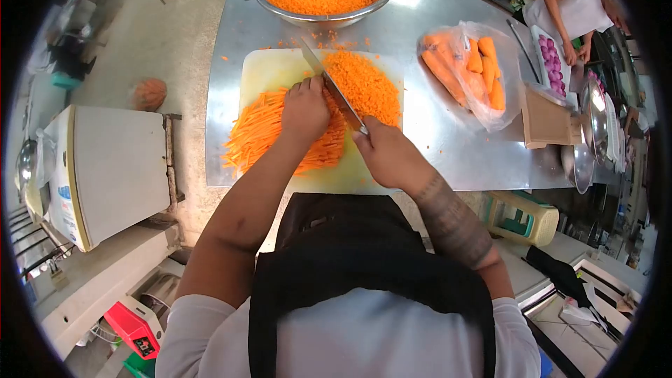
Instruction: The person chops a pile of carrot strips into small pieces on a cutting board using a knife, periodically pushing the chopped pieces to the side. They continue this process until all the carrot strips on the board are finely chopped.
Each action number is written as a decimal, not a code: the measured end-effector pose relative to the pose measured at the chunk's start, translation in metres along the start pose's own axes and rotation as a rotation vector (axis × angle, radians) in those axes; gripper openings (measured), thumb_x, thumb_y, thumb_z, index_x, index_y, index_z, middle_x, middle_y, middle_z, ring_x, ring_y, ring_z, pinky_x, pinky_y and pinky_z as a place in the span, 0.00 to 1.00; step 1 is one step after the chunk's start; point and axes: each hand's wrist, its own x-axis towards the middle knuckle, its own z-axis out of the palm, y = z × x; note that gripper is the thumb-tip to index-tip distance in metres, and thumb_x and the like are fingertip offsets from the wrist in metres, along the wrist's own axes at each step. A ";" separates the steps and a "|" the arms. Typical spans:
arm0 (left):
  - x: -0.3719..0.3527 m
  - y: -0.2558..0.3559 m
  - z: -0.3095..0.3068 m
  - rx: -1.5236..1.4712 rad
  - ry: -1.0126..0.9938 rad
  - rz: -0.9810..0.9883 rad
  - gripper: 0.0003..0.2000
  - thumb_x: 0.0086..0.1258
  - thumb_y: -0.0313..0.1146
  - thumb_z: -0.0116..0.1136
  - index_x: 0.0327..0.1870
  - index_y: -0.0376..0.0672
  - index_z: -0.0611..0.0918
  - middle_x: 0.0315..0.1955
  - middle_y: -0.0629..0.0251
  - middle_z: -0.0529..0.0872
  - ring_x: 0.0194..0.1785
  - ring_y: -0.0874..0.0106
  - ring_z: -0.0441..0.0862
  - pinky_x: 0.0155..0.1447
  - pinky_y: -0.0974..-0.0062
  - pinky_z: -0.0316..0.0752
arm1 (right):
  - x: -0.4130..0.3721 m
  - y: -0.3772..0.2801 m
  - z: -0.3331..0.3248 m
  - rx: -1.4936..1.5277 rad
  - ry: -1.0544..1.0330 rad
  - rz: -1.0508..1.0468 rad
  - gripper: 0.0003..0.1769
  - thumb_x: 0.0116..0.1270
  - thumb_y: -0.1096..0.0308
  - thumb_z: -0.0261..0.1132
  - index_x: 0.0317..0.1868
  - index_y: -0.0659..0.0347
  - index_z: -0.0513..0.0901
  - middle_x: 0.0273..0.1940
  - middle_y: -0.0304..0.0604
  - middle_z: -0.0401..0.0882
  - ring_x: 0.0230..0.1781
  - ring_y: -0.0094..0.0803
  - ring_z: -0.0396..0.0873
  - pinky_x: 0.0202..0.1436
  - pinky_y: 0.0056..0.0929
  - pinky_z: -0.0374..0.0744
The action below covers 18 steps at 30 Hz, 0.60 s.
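My right hand is closed round the handle of a kitchen knife, whose blade slants up and left across the cutting board. Beside the blade, my left hand presses down on a heap of carrot sticks with its fingers bent together at the edge of the pile. Right of the blade lies a mound of finely diced carrot. Some sticks spill over the board's left edge. The tips of my left fingers are partly hidden near the blade.
A steel bowl of diced carrot stands beyond the board on the metal table. To the right are a plastic bag of whole carrots, a cardboard box and a tray of purple onions. Another person works at the far right.
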 end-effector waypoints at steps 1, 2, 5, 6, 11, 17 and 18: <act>0.000 0.001 -0.001 0.006 0.045 0.025 0.11 0.75 0.27 0.53 0.54 0.37 0.77 0.48 0.46 0.87 0.55 0.46 0.84 0.61 0.47 0.76 | -0.013 -0.009 -0.011 0.012 -0.022 0.014 0.19 0.84 0.58 0.56 0.52 0.70 0.75 0.38 0.71 0.86 0.45 0.69 0.86 0.52 0.64 0.80; 0.001 0.003 -0.001 0.009 0.094 0.048 0.09 0.74 0.25 0.54 0.52 0.36 0.77 0.46 0.44 0.87 0.53 0.44 0.84 0.58 0.46 0.77 | -0.016 -0.005 -0.007 0.020 -0.018 0.020 0.19 0.84 0.58 0.56 0.52 0.70 0.75 0.38 0.71 0.86 0.45 0.69 0.86 0.52 0.63 0.80; 0.002 0.001 -0.002 -0.002 -0.003 0.015 0.14 0.75 0.29 0.54 0.58 0.38 0.76 0.53 0.48 0.86 0.59 0.48 0.83 0.66 0.49 0.75 | -0.010 0.020 0.023 0.011 0.007 0.022 0.19 0.85 0.58 0.56 0.52 0.70 0.75 0.38 0.70 0.86 0.45 0.69 0.86 0.51 0.63 0.80; 0.000 0.001 0.000 -0.020 -0.017 0.008 0.13 0.75 0.29 0.54 0.58 0.38 0.76 0.53 0.48 0.86 0.59 0.48 0.83 0.67 0.49 0.75 | 0.008 0.029 0.036 -0.016 0.032 0.003 0.19 0.85 0.58 0.55 0.52 0.70 0.75 0.38 0.70 0.86 0.45 0.69 0.86 0.51 0.63 0.80; 0.001 0.002 -0.002 0.000 0.001 -0.023 0.12 0.76 0.29 0.53 0.57 0.38 0.76 0.53 0.47 0.86 0.60 0.48 0.82 0.67 0.50 0.75 | -0.029 -0.011 -0.009 0.012 -0.018 0.005 0.19 0.85 0.59 0.55 0.53 0.71 0.73 0.38 0.70 0.86 0.44 0.69 0.85 0.51 0.62 0.81; 0.002 0.001 -0.002 -0.040 -0.015 -0.044 0.11 0.76 0.29 0.52 0.56 0.37 0.76 0.53 0.46 0.86 0.60 0.47 0.82 0.68 0.49 0.74 | 0.017 0.020 0.033 0.030 0.045 -0.015 0.19 0.85 0.58 0.55 0.52 0.71 0.74 0.37 0.69 0.85 0.44 0.69 0.85 0.52 0.63 0.81; 0.000 0.001 -0.002 -0.035 -0.005 -0.037 0.11 0.76 0.29 0.52 0.56 0.37 0.76 0.53 0.46 0.86 0.60 0.47 0.82 0.68 0.49 0.74 | 0.011 0.012 0.022 0.068 0.046 -0.027 0.19 0.85 0.57 0.55 0.52 0.71 0.74 0.37 0.69 0.85 0.44 0.69 0.85 0.52 0.63 0.81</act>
